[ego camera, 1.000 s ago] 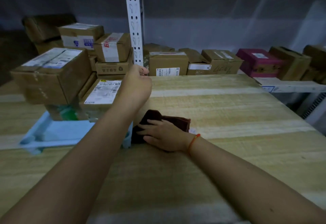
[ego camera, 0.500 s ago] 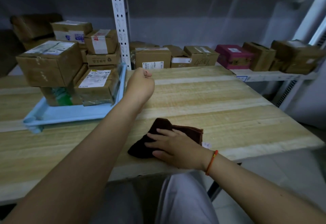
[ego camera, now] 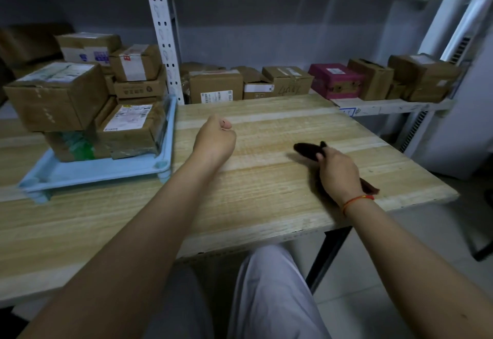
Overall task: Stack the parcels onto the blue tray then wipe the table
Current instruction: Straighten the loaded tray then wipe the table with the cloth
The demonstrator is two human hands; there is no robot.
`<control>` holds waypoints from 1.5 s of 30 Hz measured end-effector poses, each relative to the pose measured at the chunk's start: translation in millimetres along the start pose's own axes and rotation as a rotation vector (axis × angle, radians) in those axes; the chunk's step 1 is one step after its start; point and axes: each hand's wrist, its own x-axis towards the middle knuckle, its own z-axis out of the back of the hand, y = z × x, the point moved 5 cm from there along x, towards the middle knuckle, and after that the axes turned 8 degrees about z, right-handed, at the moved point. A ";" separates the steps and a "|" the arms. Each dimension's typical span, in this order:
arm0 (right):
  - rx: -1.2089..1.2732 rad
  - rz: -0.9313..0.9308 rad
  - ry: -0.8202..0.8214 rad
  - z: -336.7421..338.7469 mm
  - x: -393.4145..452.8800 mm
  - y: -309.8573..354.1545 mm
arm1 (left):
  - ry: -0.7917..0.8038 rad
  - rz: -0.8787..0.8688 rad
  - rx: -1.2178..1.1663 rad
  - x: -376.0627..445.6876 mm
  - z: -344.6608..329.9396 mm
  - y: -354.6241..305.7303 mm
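Note:
A light blue tray lies on the left of the wooden table. Brown cardboard parcels are stacked on it: a large one on top, a labelled one at the right. My left hand is a closed fist holding nothing, just right of the tray. On the table's right side my right hand lies on a dark brown cloth, fingers curled over it. The cloth's far end sticks out past the fingers and a corner shows behind the wrist.
A white metal shelf runs behind the table with several cardboard boxes and a pink box. More boxes pile up behind the tray, beside a white shelf post. The table's right edge drops to a tiled floor. My legs are under the near edge.
My right hand has slid the cloth to the right across the table. The left fist stays by the tray. The view has pulled back and shifted right.

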 end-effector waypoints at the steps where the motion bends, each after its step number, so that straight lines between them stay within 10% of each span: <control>1: -0.020 -0.076 -0.041 6.9 1.3 -6.5 | 0.006 0.001 0.006 -0.5 -1.5 2.4; 6: -0.245 -0.293 0.155 -8.7 -15.2 -6.5 | 0.016 0.031 0.003 -1.5 -7.1 18.6; 20: 0.142 0.237 0.261 -72.6 -74.0 179.0 | -0.068 0.139 -0.046 6.9 27.0 57.3; 28: 1.261 -0.469 0.277 -56.0 -26.7 180.9 | -0.235 0.158 -0.228 12.2 66.5 59.5; 33: 1.801 -0.689 0.455 -47.9 -15.0 183.3 | 0.360 0.416 -0.570 -8.1 28.4 51.3; 36: 1.936 -0.663 0.446 -53.8 -8.6 175.2 | 0.536 0.456 -0.723 -4.9 20.7 52.0; 45: 1.686 -0.672 0.591 -41.5 9.4 148.8 | 0.209 0.463 -0.705 31.5 39.7 62.7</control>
